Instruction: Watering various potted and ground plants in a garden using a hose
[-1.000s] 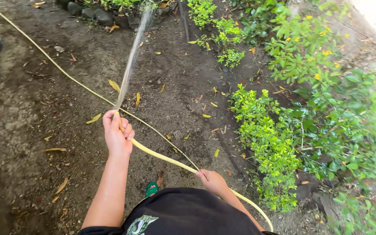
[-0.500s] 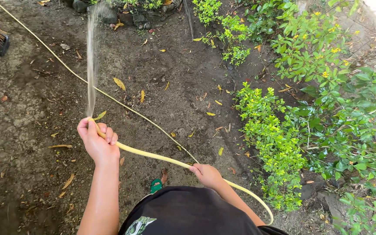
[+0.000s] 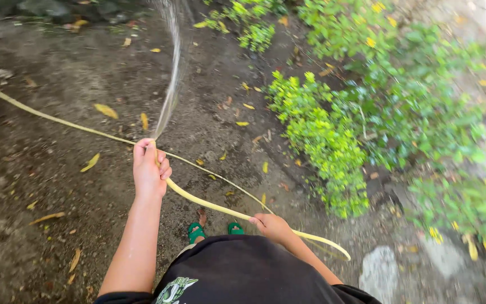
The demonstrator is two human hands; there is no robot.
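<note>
While bare soil [image 3: 46,186] lies open toward nine o'clock, left hand [image 3: 149,169] and right hand [image 3: 273,226] each grip one yellow hose [image 3: 209,205]; shrubs [image 3: 333,135] at two.

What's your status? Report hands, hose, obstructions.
Left hand shut on hose end, spraying. Right hand shut on hose, lower down. Bushes to the right.

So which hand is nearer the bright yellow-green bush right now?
Right. The right hand grips the yellow hose low by the person's body, closer to the yellow-green bush. The left hand holds the spraying hose end farther out over bare soil.
</note>
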